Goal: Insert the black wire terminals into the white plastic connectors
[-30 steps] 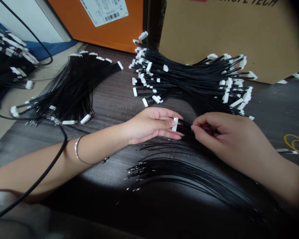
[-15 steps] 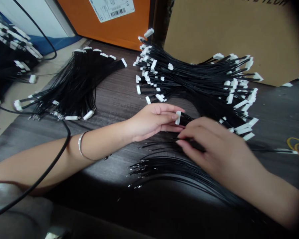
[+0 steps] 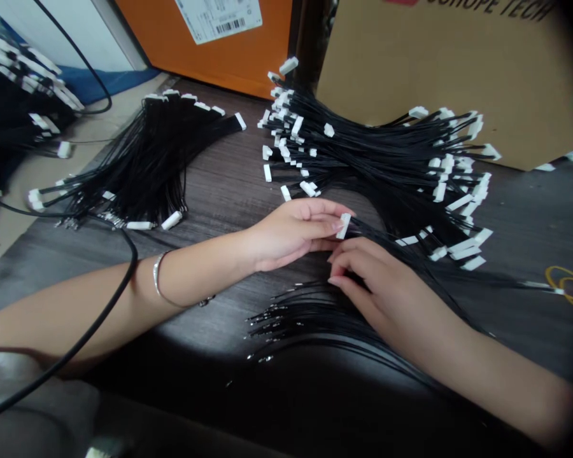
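My left hand [image 3: 298, 232] pinches a white connector housing [image 3: 344, 226] between thumb and fingers. Black wires [image 3: 377, 234] run from this connector to the right, behind my other hand. Close below the connector is my right hand [image 3: 377, 273], its fingers curled and the thumb drawn in to a pinch. Whatever sits between those fingertips is too small or hidden to make out. Beneath the right hand lies a bundle of loose black wires [image 3: 315, 318], their bare metal-tipped ends fanned out toward the left.
Behind my hands lies a large pile of black cables [image 3: 363, 140] with white connectors. A second cable bundle [image 3: 148, 152] is at the left, and more cables [image 3: 9, 108] are at the far left. An orange box [image 3: 219, 57] and a cardboard box [image 3: 434, 70] stand behind. A black cord [image 3: 100, 312] crosses my left forearm.
My right hand has shifted slightly left and down, its fingertips now just below the connector. The connector has tilted in my left hand. A wire that showed by the right fingertips no longer shows there.
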`<state>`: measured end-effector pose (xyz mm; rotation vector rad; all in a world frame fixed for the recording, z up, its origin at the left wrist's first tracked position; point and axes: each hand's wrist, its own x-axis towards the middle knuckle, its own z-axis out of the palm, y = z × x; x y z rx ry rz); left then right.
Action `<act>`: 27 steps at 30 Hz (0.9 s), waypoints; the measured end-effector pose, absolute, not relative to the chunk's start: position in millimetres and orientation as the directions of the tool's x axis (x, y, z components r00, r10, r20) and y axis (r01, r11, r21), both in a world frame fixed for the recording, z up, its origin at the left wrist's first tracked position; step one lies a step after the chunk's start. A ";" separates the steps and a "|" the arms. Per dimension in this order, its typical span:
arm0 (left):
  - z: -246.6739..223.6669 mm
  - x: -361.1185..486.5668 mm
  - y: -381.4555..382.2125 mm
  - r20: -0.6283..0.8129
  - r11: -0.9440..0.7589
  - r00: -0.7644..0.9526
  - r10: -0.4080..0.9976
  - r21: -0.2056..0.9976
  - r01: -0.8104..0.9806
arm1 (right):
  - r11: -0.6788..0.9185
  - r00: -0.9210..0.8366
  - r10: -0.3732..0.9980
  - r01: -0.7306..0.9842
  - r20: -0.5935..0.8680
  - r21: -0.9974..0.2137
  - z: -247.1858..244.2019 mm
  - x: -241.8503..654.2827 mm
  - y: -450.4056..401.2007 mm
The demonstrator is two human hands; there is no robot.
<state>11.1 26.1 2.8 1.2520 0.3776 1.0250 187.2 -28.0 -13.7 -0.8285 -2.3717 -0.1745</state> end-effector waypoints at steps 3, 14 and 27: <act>3.3 10.1 24.6 0.269 -0.010 0.541 0.797 0.901 -0.433 | 0.771 -0.544 0.494 0.635 0.678 -0.053 -0.1 201.5 -33.2; 6.4 7.9 22.8 0.236 0.006 0.570 0.787 0.921 -0.389 | 0.599 -0.371 0.528 0.800 0.764 -0.026 29.4 224.1 -24.7; 4.9 6.9 23.8 0.237 -0.001 0.573 0.785 0.925 -0.381 | 0.595 -0.363 0.569 0.801 0.738 -0.066 28.5 225.2 -26.0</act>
